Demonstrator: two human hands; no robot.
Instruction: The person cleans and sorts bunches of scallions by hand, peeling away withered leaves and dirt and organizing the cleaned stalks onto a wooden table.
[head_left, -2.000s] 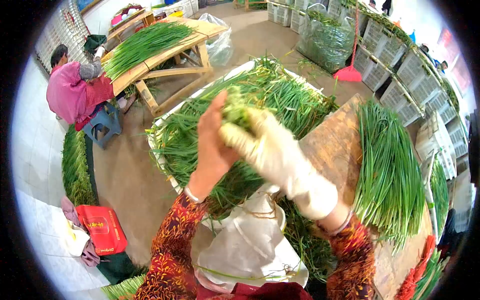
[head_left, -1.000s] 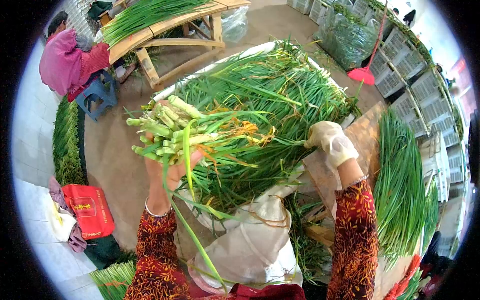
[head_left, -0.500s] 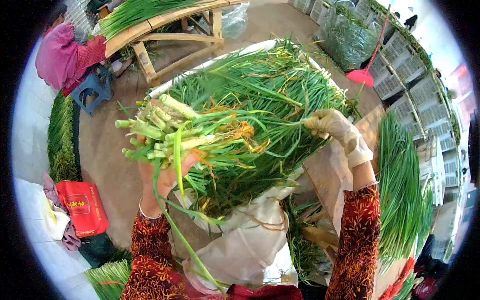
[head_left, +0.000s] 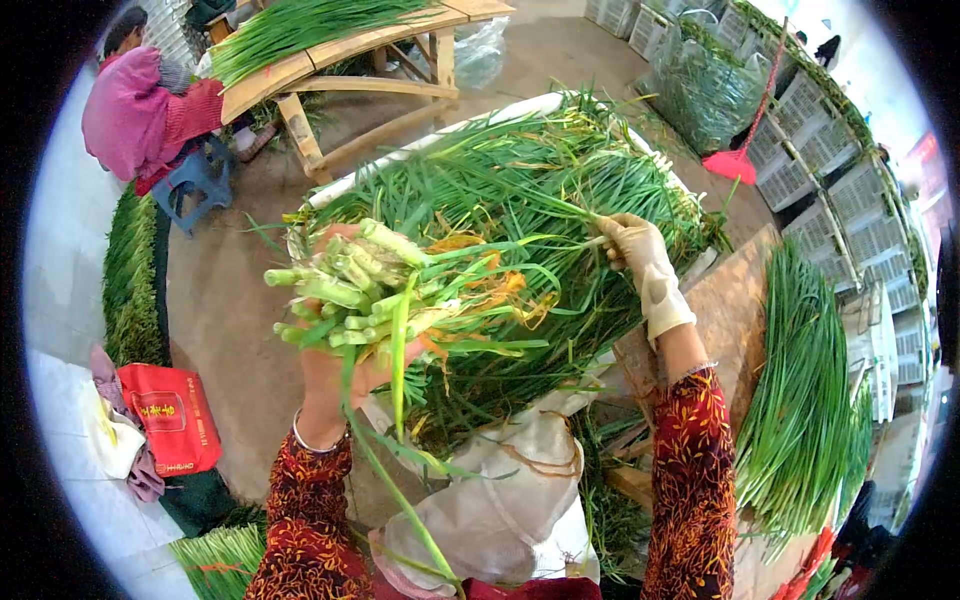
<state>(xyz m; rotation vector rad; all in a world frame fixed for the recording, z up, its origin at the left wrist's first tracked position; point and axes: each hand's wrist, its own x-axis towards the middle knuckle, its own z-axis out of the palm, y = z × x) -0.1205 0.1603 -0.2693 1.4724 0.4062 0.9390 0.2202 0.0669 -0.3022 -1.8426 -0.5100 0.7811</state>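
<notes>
My left hand (head_left: pixel 345 378) is wrapped round a thick bunch of green stalks (head_left: pixel 360 290), their pale cut ends pointing left and their leaves, some yellowed and orange, trailing right. One long leaf hangs from the bunch down toward my lap. My right hand (head_left: pixel 630 250), in a pale glove, pinches a few thin leaves at the right of the bunch. Beneath both hands lies a large heap of loose green leaves (head_left: pixel 480 190), edged by a white rim (head_left: pixel 440 148).
A person (head_left: pixel 130 115) sits by a wooden bench (head_left: pixel 390 88) at the upper left. Long green leaves (head_left: pixel 800 400) lie on a board (head_left: pixel 725 330) at right. A red dustpan (head_left: pixel 732 165), crates (head_left: pixel 865 210) and a red bag (head_left: pixel 170 418) stand around.
My right hand has moved slightly left and turned more upright, its fingers still closed on leaves. The bunch in my left hand has shifted a little right and down.
</notes>
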